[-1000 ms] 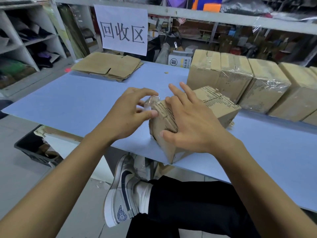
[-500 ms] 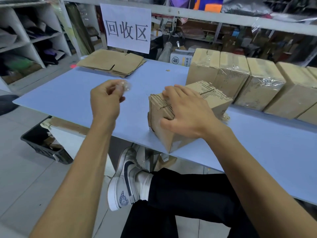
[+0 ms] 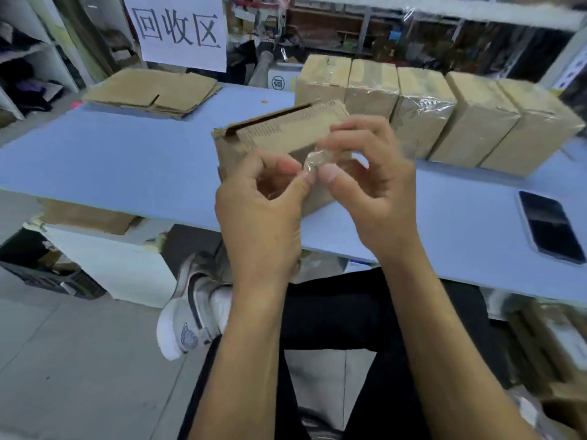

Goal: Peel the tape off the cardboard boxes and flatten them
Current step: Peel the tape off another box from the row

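A small cardboard box (image 3: 273,131) stands near the front edge of the blue table (image 3: 111,154), its top flap slightly lifted. In front of it my left hand (image 3: 263,204) and my right hand (image 3: 371,179) are raised together, both pinching a crumpled wad of clear tape (image 3: 314,160) between thumb and fingers. Neither hand touches the box. Behind it stands a row of several taped cardboard boxes (image 3: 425,112), clear film shining on them.
A stack of flattened cardboard (image 3: 152,92) lies at the table's far left, under a white paper sign (image 3: 178,30). A phone (image 3: 551,225) lies at the right front edge. A black crate (image 3: 38,271) sits on the floor at left. My crossed leg and sneaker (image 3: 190,312) are below the table.
My left hand carried the peeled tape back to the middle. My right hand let go of the box and rose to pinch the tape too. The box's top flap now stands lifted.
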Action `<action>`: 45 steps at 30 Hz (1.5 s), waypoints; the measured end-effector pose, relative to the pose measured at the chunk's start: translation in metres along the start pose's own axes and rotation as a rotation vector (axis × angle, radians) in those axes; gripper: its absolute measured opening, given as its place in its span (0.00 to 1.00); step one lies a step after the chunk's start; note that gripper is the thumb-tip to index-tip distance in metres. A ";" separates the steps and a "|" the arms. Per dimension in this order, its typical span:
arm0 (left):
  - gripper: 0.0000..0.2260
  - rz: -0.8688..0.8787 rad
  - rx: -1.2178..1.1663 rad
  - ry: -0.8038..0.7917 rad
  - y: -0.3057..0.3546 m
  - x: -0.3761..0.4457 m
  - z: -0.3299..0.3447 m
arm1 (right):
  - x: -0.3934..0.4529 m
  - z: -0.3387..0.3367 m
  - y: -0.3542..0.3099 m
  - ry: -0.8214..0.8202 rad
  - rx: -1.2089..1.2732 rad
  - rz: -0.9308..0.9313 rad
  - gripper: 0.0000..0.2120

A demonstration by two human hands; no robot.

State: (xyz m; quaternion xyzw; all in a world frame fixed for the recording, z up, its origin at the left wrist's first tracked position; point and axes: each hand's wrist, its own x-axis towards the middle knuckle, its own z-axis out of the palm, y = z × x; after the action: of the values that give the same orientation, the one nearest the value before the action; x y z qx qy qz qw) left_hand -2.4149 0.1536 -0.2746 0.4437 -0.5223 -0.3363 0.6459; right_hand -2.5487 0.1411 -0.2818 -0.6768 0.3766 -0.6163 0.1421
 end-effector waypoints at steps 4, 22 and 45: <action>0.05 -0.076 -0.109 -0.154 -0.016 -0.015 0.033 | -0.025 -0.035 0.013 0.044 -0.075 0.094 0.09; 0.15 -0.138 0.215 -0.438 -0.122 0.041 0.075 | 0.019 -0.058 0.159 0.208 -0.186 0.380 0.15; 0.05 0.077 0.191 0.289 -0.046 0.001 0.010 | 0.012 -0.012 0.096 0.115 -0.229 0.432 0.27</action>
State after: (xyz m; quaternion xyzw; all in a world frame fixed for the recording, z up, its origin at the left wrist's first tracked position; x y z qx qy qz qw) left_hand -2.4231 0.1329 -0.3158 0.5266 -0.4702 -0.1928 0.6815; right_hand -2.5924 0.0714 -0.3335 -0.5559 0.5874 -0.5626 0.1713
